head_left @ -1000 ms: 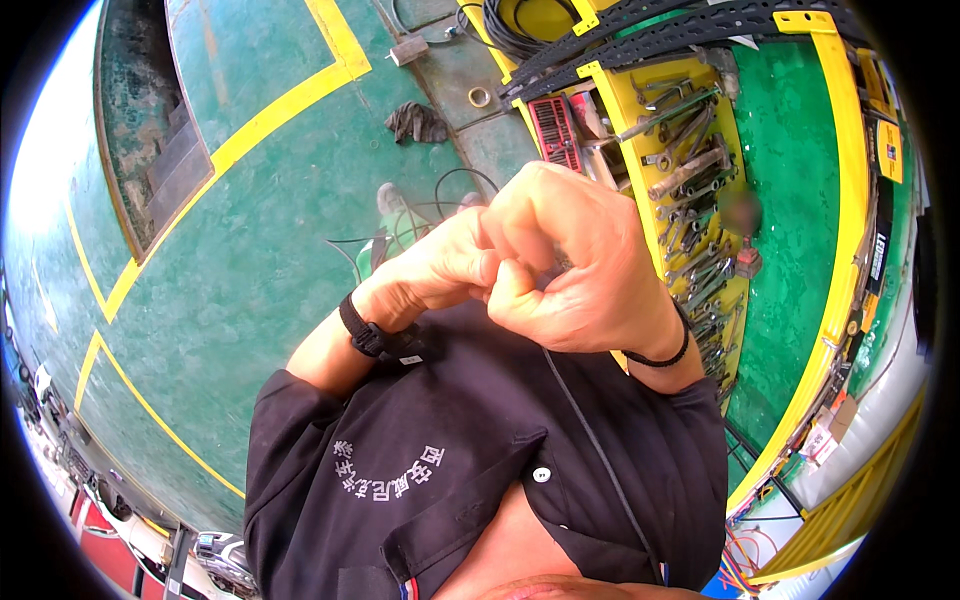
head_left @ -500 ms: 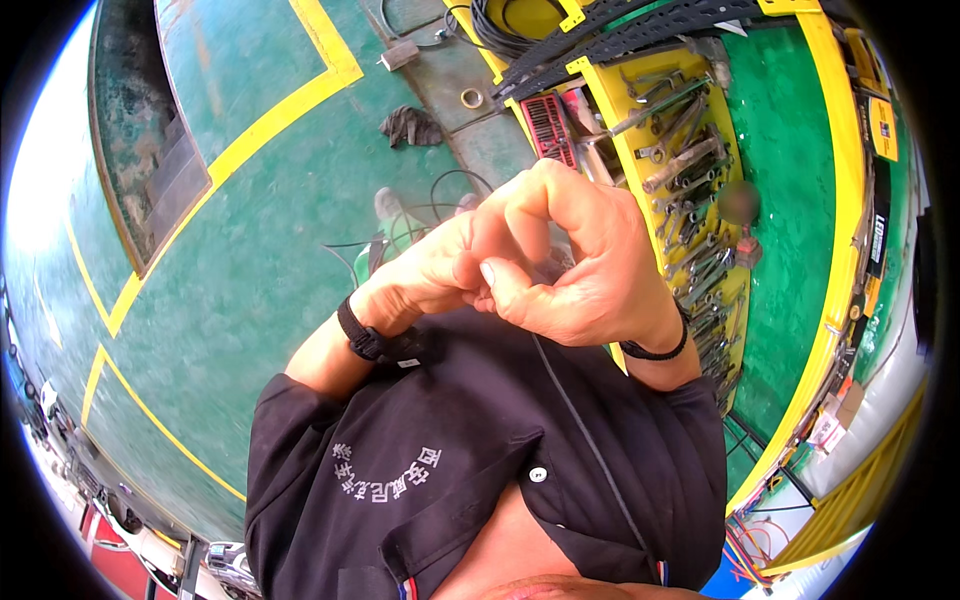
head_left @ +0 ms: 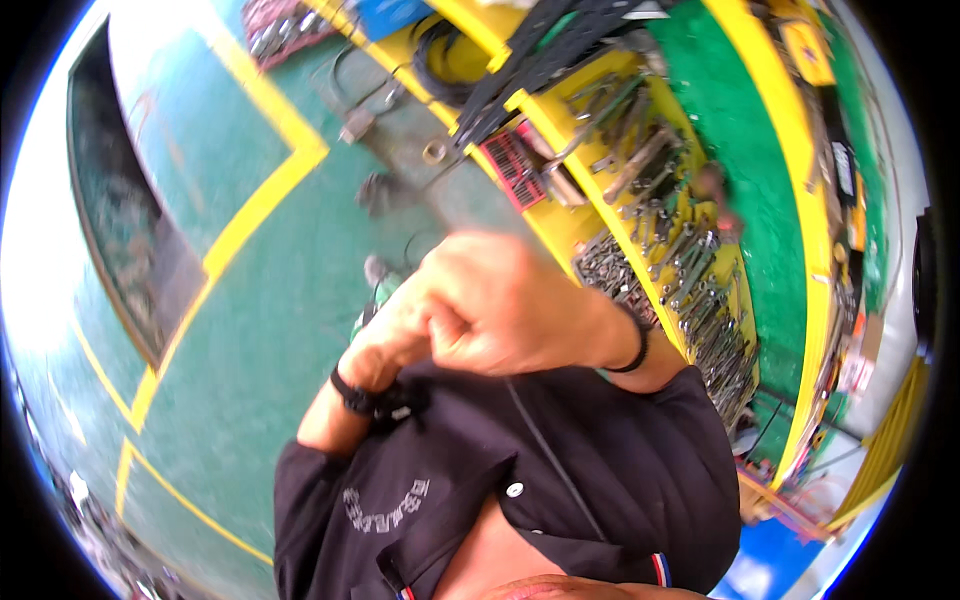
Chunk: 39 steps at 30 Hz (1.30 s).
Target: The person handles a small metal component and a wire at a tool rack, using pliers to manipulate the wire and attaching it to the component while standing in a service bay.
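My right hand (head_left: 520, 310) is closed in a blurred fist in front of my chest, a black band round its wrist. Pressed against it on the left is my left hand (head_left: 395, 325), with a black wristband (head_left: 352, 395) below it. The left fingers are mostly hidden behind the right hand. Whatever may be between the hands cannot be seen. Behind them shows my dark shirt (head_left: 440, 430), with a thin grey line running down its front.
On the right, a yellow rack (head_left: 590, 195) holds many wrenches (head_left: 690, 260) and other hand tools. A red tool case (head_left: 512, 170) and coiled black cable (head_left: 445, 55) lie beyond my hands. A dark cloth (head_left: 380, 195) and a tape roll (head_left: 434, 152) are on the floor.
My hands have moved lower and left in view and drawn together. The gap between thumb and fingers of the right hand has closed. The view has turned, bringing more of the rack in.
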Available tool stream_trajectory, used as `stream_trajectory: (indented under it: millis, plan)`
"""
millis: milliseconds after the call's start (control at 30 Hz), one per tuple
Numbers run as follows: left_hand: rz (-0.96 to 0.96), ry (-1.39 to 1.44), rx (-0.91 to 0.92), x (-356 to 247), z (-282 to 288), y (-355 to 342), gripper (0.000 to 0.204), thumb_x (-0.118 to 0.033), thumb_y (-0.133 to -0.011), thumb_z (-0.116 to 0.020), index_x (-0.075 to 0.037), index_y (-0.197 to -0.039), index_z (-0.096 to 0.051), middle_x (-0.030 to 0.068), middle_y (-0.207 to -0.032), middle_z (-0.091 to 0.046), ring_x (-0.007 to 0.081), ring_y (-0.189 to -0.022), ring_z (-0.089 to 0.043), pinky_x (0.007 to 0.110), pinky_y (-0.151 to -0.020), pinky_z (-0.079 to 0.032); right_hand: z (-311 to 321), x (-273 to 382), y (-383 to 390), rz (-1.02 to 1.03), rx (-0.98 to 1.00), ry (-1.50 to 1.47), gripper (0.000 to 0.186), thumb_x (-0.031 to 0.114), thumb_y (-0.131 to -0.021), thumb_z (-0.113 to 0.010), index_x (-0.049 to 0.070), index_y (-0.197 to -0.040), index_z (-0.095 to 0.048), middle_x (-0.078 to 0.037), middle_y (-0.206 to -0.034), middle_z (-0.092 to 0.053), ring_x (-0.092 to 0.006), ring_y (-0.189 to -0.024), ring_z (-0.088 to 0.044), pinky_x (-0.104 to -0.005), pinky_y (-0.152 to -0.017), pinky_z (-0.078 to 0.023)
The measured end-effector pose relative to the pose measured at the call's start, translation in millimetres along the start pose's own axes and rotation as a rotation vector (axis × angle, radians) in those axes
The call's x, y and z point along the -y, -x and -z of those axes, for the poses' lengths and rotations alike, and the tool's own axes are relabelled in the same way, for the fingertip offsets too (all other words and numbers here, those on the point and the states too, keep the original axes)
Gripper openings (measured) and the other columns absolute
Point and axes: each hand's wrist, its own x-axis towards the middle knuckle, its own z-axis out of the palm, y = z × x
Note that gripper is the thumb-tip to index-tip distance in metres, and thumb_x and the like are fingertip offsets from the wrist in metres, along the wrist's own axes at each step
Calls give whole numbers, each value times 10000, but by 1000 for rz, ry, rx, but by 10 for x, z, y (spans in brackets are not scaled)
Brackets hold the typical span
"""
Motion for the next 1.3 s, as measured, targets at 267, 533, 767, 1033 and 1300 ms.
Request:
stream_trajectory:
  millis: [267,533,767,1033,1300]
  plan:
    - [17,-259,-250,464,1101,173,725,-527,-719,-888,-78,-1231,-639,58,-1219,-669,218,-1157,-624,385,-1006,-519,-85,-160,180,-44,-201,-44,215,10,-690,-642,39,-745,-436,-140,-698,-494,-370,-668,-518,-446,-592,-415]
    - [180,-30,-293,141,454,-305,594,-390,-740,-911,-86,-1173,-641,59,-1184,-670,215,-1107,-635,389,-1006,-510,127,-249,451,-174,-293,-94,164,17,-700,-612,37,-752,-458,-149,-710,-525,-377,-698,-543,-447,-616,-424]
    - [208,-126,-112,113,270,-625,538,-377,-733,-915,-42,-1069,-664,47,-1093,-684,180,-1002,-651,343,-936,-522,252,-245,687,-274,-423,-193,227,2,-693,-607,44,-736,-388,-113,-685,-455,-296,-626,-438,-404,-573,-376]
    - [183,-208,-51,71,128,-792,525,-394,-765,-900,2,-1013,-660,65,-1002,-682,163,-912,-651,294,-872,-521,423,-193,845,-385,-512,-321,264,33,-779,-674,62,-752,-413,-68,-708,-530,-213,-636,-510,-349,-602,-451]
    - [251,-287,-61,76,-84,-878,512,-386,-765,-895,-39,-1053,-654,56,-1084,-691,195,-1022,-657,362,-937,-527,517,-258,970,-306,-427,-160,208,126,-791,-703,6,-811,-534,-159,-744,-612,-335,-676,-609,-420,-611,-461]
